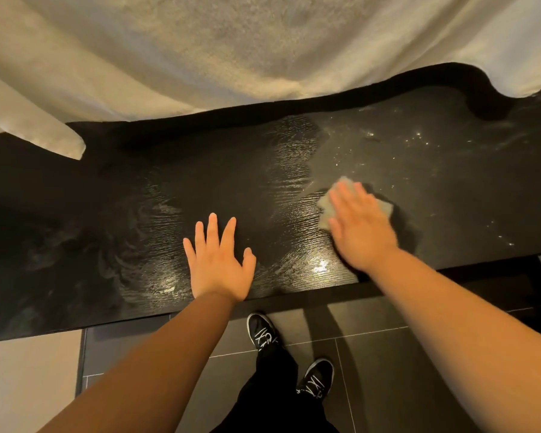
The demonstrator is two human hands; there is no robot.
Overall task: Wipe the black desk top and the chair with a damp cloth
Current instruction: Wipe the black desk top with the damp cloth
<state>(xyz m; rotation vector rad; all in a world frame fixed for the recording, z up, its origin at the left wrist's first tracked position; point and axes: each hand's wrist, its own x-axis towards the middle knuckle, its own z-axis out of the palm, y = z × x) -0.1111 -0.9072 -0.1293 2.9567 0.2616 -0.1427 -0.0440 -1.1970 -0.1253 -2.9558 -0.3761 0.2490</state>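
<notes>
Perhaps damp cloth point(324, 208) under flat right hand point(361, 228); flat left hand point(219, 265) on wet-streaked desk top point(107, 214).

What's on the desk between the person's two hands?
Nothing stands there: in the head view, only bare, wet-streaked black desk top lies between the left hand and the right hand, which presses the cloth.

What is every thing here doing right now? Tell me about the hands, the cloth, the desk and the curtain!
Left hand: flat on the desk, fingers spread, holding nothing.
Right hand: flat, pressing down on the cloth, blurred.
Cloth: lying on the desk, mostly covered by the right hand.
Black desk top: wet and streaky in the middle, pale specks on the right.
Curtain: hanging over the desk's far edge.
</notes>
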